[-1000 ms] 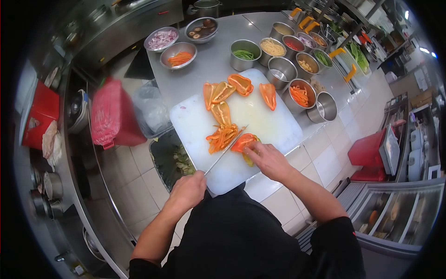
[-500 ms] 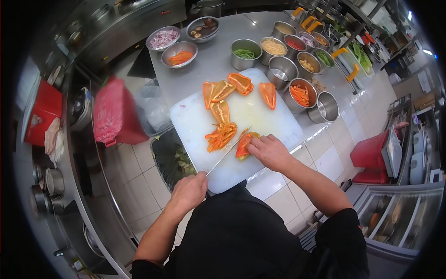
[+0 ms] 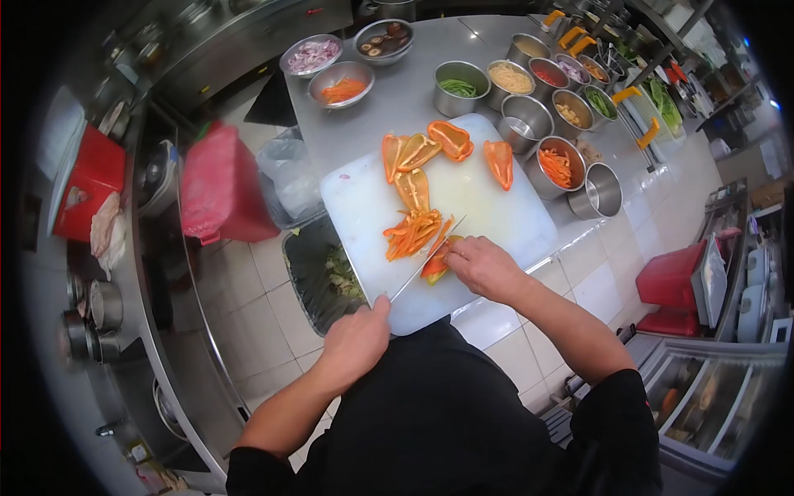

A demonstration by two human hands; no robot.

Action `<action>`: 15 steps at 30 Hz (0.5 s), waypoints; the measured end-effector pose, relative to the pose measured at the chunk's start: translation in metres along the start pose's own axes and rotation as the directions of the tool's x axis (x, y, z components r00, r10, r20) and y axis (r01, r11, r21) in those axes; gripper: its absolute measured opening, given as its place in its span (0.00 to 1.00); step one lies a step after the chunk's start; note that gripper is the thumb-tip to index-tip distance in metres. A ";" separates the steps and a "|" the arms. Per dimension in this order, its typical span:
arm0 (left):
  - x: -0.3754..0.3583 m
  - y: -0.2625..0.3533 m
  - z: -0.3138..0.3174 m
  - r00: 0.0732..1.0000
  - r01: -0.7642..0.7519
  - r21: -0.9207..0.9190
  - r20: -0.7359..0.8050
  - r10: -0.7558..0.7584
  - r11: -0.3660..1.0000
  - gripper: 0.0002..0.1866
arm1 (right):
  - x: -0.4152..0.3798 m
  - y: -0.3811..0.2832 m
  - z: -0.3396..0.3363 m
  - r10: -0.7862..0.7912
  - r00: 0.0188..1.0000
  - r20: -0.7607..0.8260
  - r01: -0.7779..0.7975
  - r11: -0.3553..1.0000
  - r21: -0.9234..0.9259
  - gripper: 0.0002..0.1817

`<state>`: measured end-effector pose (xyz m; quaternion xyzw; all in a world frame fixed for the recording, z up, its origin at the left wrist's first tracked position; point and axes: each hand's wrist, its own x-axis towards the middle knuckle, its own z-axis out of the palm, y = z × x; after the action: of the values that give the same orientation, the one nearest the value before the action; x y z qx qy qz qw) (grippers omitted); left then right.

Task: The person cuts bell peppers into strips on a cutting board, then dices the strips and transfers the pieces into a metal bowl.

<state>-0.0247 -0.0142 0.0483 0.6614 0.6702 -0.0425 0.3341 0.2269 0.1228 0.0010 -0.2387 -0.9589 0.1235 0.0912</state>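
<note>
My left hand [image 3: 357, 337] is closed round the handle of a knife [image 3: 408, 281], whose thin blade slants up across a white cutting board [image 3: 364, 215]. My right hand [image 3: 482, 269] presses bent fingertips on an orange-red bell pepper piece [image 3: 435, 269], right beside the blade. A pile of pepper strips [image 3: 413, 235] lies on the blade's other side, with a thin strip [image 3: 441, 235] near the edge. Farther up the board are several halved pepper pieces [image 3: 416, 151], some with the inside facing up. One more pepper piece [image 3: 498, 164] rests apart at the right.
Steel pots of cut vegetables [image 3: 461, 88] stand behind the board, beside an open steel pot [image 3: 597, 192]. Bowls of onion [image 3: 311, 55] and carrot strips [image 3: 341, 85] sit at the back left. Below the table's left side are a lined bin [image 3: 322, 277] and a red container [image 3: 223, 186].
The view has shifted, so the board and table appear farther right. The knife stays against the pepper piece, and a thin strip now lies apart on the blade's far side.
</note>
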 end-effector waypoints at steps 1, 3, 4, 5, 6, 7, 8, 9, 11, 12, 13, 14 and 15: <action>0.006 -0.001 0.001 1.000 -0.008 -0.012 0.024 0.008 1.000 0.11 | 0.001 0.001 -0.001 -0.018 1.000 -0.008 0.018 1.000 0.020 0.08; 0.010 0.005 -0.009 0.999 0.013 0.025 0.038 -0.014 1.000 0.11 | 0.001 0.003 0.000 -0.041 0.999 -0.022 0.042 0.999 0.023 0.07; 0.009 0.008 -0.013 0.999 0.020 0.040 0.049 -0.022 0.999 0.11 | -0.001 0.003 0.001 -0.051 0.999 -0.019 0.051 0.999 0.010 0.06; 0.005 0.010 -0.015 0.999 0.014 0.023 0.046 -0.015 1.000 0.10 | -0.001 0.006 0.001 -0.062 0.998 -0.016 0.062 0.998 -0.007 0.06; 0.000 0.011 -0.016 0.999 0.007 0.008 0.044 -0.008 1.000 0.10 | 0.000 0.007 -0.001 -0.060 0.998 -0.028 0.060 0.998 0.000 0.06; -0.005 0.010 -0.014 0.999 0.006 -0.008 0.048 -0.006 1.000 0.09 | 0.001 0.006 -0.001 -0.060 0.998 -0.038 0.060 0.998 0.013 0.06; 0.000 0.009 -0.009 0.999 0.001 0.000 0.042 -0.001 1.000 0.09 | 0.002 0.004 0.000 -0.063 0.997 -0.046 0.064 0.997 0.030 0.06; 0.013 0.010 -0.006 0.999 -0.010 0.014 0.031 0.009 1.000 0.09 | 0.002 0.003 0.001 -0.056 0.997 -0.047 0.058 0.998 0.036 0.07; 0.014 0.010 -0.004 0.999 -0.037 0.041 0.013 0.037 0.998 0.09 | -0.001 0.004 0.002 -0.031 0.998 -0.046 0.033 0.999 0.041 0.07; 0.005 0.014 -0.011 0.999 -0.048 0.052 -0.001 0.049 0.997 0.08 | -0.002 0.006 0.001 -0.039 0.998 -0.048 0.040 0.999 0.023 0.08; 0.001 0.016 -0.015 0.998 -0.058 0.065 -0.013 0.059 0.996 0.08 | -0.002 0.007 0.004 -0.047 0.998 -0.050 0.047 0.999 0.009 0.08; 0.007 0.014 -0.010 0.997 -0.071 0.052 -0.007 0.071 0.996 0.08 | -0.003 0.006 0.007 -0.054 0.997 -0.051 0.054 0.999 -0.002 0.08; 0.015 0.011 -0.005 0.997 -0.075 0.034 0.003 0.074 0.997 0.08 | -0.004 0.004 0.006 -0.046 0.998 -0.041 0.047 0.999 0.019 0.08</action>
<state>-0.0147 0.0020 0.0491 0.6915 0.6440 -0.0421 0.3246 0.2302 0.1232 -0.0066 -0.2179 -0.9608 0.1260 0.1161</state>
